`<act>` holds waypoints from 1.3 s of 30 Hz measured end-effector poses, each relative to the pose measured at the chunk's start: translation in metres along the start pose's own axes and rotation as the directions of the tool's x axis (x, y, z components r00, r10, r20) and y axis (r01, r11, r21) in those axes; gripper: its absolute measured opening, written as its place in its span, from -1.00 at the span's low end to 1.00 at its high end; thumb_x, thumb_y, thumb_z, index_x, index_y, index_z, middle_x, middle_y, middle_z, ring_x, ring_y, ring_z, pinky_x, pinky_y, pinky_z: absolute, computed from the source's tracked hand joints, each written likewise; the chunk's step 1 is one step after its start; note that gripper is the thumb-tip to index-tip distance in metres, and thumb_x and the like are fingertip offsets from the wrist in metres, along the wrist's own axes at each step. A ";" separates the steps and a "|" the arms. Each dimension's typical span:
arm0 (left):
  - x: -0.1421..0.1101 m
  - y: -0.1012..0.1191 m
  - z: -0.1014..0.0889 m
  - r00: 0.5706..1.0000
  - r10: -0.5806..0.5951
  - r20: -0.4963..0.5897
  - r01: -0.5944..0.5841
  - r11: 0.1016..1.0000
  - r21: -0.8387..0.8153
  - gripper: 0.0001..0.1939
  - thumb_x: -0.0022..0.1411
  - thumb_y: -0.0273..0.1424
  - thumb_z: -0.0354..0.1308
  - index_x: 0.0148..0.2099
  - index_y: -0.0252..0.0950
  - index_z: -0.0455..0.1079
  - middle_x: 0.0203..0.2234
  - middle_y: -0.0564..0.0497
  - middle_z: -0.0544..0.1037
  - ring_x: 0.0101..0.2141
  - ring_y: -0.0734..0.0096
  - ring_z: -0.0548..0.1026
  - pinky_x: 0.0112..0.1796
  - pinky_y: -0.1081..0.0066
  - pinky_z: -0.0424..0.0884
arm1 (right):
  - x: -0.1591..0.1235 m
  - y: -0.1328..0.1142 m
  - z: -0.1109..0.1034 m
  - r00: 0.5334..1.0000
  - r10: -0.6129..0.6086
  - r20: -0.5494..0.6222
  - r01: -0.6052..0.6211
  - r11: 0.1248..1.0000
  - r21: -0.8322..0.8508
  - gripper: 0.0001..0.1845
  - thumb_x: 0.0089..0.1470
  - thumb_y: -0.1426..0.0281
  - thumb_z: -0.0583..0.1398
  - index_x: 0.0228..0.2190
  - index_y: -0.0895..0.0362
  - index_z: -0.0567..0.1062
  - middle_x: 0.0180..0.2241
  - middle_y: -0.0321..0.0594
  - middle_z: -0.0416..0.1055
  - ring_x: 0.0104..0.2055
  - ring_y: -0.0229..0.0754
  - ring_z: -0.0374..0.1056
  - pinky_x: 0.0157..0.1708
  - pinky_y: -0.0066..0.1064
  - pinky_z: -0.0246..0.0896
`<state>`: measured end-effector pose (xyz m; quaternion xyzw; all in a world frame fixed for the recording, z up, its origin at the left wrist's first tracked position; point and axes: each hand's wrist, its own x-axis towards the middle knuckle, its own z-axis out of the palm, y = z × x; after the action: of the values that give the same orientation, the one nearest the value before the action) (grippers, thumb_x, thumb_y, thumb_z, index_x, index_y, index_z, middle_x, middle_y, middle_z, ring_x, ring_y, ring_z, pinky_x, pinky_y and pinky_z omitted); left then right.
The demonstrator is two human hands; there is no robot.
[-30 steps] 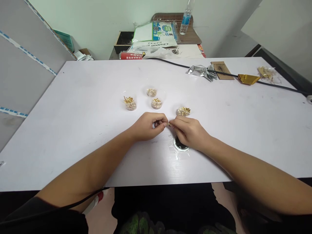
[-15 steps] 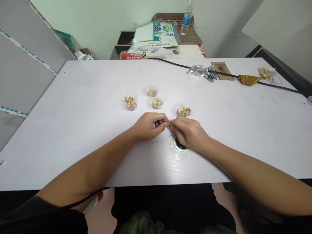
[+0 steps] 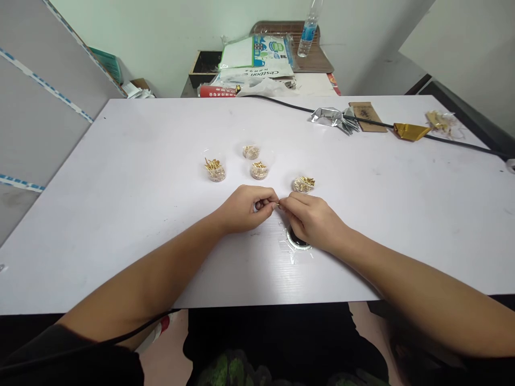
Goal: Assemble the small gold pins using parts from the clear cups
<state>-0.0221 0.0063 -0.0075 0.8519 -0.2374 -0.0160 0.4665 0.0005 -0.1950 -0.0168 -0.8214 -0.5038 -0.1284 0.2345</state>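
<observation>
My left hand (image 3: 251, 208) and my right hand (image 3: 311, 217) meet fingertip to fingertip above the white table. Each is closed in a pinch. Between them shows a tiny gold-coloured metal piece (image 3: 278, 205), too small to tell its kind; both sets of fingertips pinch it. Partly under my right hand lies a dark round disc with a pale rim (image 3: 299, 245). Just beyond my hands stand small clear cups of gold-coloured metal pieces: a right cup (image 3: 303, 185), a middle cup (image 3: 259, 171), a back cup (image 3: 251, 152) and a left cup (image 3: 215, 171).
A black cable (image 3: 281, 103) crosses the table's far side, passing silver foil packaging (image 3: 332, 117) and a gold foil piece (image 3: 411, 132). Near them lie a brown card (image 3: 368, 118) and a clear bag (image 3: 442, 123). Behind the table stands a water bottle (image 3: 308, 37).
Both hands stay pinched together in almost the same place. Slightly less of the gold-coloured piece shows between the fingertips. The cups have not moved on the table.
</observation>
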 end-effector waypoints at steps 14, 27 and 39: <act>-0.002 0.002 0.001 0.996 -0.026 -0.089 0.029 0.999 0.025 -0.89 0.21 -0.46 0.05 -0.34 -0.34 0.38 -0.55 0.11 0.41 -0.51 0.60 0.30 -0.46 0.57 0.24 | 0.006 0.002 -0.012 0.995 0.098 0.031 -0.101 0.985 0.138 -0.81 0.27 0.48 0.03 -0.34 0.24 0.41 -0.47 -0.25 0.28 -0.44 -0.31 0.19 -0.41 -0.49 0.10; -0.004 0.001 0.002 0.996 -0.019 -0.086 0.023 0.999 0.046 -0.87 0.21 -0.48 0.05 -0.35 -0.33 0.41 -0.54 0.11 0.43 -0.52 0.61 0.30 -0.46 0.57 0.24 | 0.004 0.004 -0.010 0.995 0.096 0.020 -0.098 0.971 0.218 -0.80 0.25 0.50 0.01 -0.38 0.23 0.38 -0.49 -0.26 0.26 -0.46 -0.32 0.17 -0.43 -0.49 0.08; -0.003 0.000 0.002 0.994 0.050 -0.100 -0.033 0.986 0.163 -0.87 0.20 -0.47 0.05 -0.37 -0.32 0.40 -0.55 0.09 0.43 -0.49 0.55 0.34 -0.40 0.51 0.27 | 0.008 0.006 -0.007 0.986 0.153 0.073 -0.169 0.916 0.363 -0.78 0.21 0.50 -0.01 -0.45 0.20 0.34 -0.52 -0.30 0.30 -0.48 -0.35 0.20 -0.43 -0.51 0.09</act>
<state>-0.0254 0.0060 -0.0099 0.8813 -0.2310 0.0570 0.4082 0.0096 -0.1949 -0.0092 -0.8042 -0.4545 0.0055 0.3830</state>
